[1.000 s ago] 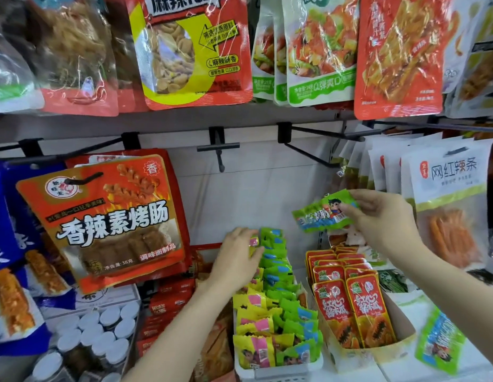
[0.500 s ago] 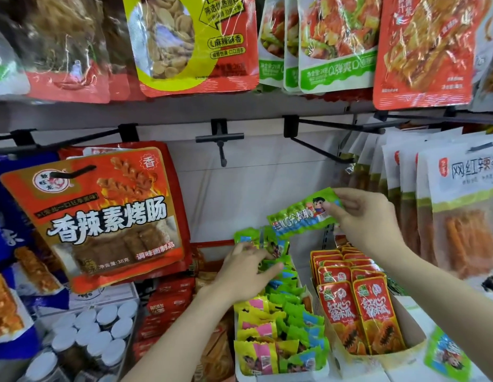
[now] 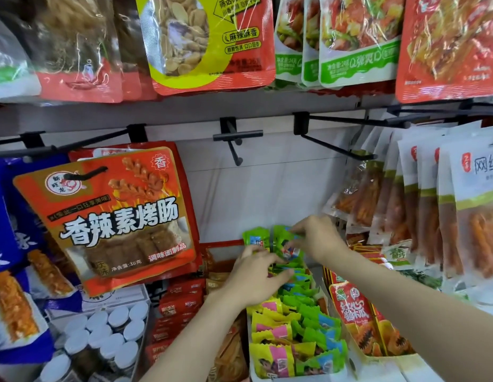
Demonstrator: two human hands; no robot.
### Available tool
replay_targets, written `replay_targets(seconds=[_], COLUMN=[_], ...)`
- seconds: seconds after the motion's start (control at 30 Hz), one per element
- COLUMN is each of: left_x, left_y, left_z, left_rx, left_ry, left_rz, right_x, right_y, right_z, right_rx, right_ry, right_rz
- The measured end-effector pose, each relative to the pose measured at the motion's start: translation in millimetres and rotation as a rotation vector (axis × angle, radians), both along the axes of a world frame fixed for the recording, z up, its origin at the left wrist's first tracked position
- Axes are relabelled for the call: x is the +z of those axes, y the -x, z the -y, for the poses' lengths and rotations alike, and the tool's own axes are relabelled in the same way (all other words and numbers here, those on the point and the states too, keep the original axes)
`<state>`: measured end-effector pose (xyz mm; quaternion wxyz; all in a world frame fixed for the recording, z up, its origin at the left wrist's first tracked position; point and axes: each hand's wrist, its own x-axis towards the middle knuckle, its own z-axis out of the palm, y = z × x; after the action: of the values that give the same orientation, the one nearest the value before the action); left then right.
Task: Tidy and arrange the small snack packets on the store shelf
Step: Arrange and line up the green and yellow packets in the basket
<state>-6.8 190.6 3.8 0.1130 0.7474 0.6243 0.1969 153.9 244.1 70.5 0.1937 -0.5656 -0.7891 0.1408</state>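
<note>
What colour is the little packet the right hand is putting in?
Green, with some blue; the head view shows the packet in the right hand.

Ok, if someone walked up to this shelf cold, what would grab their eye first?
Probably the big orange snack bag with bold white lettering, hanging from a hook at the left. Next, the two hands meeting at centre: the right hand pinches a green packet at the back of the white tray, and the left hand rests on the green and yellow packets there. Large glossy bags hang across the top.
</note>
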Motion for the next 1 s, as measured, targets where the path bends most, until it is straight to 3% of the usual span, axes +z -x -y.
replay_targets(seconds=[0.13, 0.33, 0.5, 0.63, 0.8, 0.9, 1.0], left_x=[-1, -3, 2, -1, -4, -3, -2], left_y=[3, 2, 3, -1, 0, 1, 3], left_z=[-1, -2, -5, -5, -2, -1, 1], left_rx=[-0.012, -0.018, -0.056, -0.036, -0.033, -0.032, -0.02], left_ry=[0.003, -0.027, 0.002, -0.033, -0.054, -0.057, -0.047], left_rz=[0.006, -0.027, -0.117, -0.125, -0.133, -0.132, -0.11], right_x=[-1, -13, -4, 0, -18, -20, -1], right_y=[-1, 5, -8, -15, 6, 13, 1], right_z=[-5, 0, -14, -23, -22, -17, -9], right_rx=[-0.114, -0.043, 0.04, -0.059, -0.091, -0.106, -0.072], right_ry=[-0.008, 0.049, 0.148, -0.027, -0.028, -0.104, -0.131], right_rz=[0.029, 0.179, 0.059, -0.013, 0.351, 0.296, 0.041])
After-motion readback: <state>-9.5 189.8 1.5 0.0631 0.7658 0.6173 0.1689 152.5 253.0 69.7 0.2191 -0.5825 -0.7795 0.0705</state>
